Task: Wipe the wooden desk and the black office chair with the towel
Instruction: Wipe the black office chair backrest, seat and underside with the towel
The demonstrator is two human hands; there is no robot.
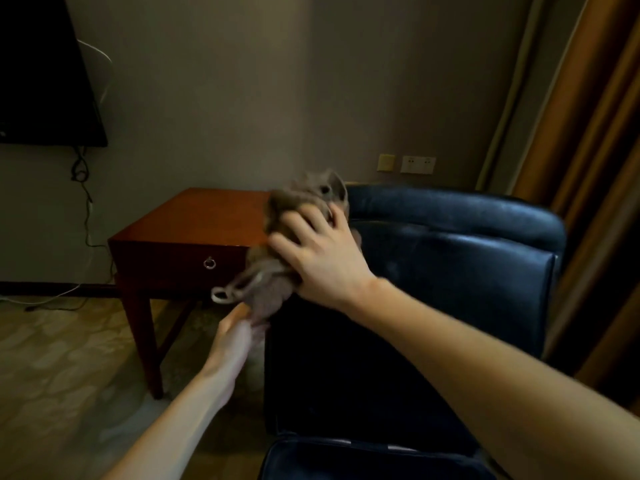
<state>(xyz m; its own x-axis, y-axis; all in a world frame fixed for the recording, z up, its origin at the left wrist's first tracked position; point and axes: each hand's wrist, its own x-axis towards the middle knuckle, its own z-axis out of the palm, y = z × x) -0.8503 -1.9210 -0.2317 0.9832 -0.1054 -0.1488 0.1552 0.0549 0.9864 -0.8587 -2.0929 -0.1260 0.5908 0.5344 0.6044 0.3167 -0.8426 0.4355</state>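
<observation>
A crumpled grey-brown towel (273,285) lies over the left arm of the black leather chair (450,258), blurred by motion. My right hand (322,254) lies on top of the towel with fingers spread, pressing it against the chair arm. My left hand (239,334) reaches up from below and pinches the towel's hanging lower end beside the chair's side. The wooden desk (194,223), reddish brown with a ring-pull drawer, stands just left of the chair, partly hidden by the towel.
A dark television (41,71) hangs on the wall at upper left, with cables (85,209) trailing down to the carpet. Wall sockets (417,164) sit behind the chair. Brown curtains (595,161) hang at the right. Patterned carpet (62,375) spreads at lower left.
</observation>
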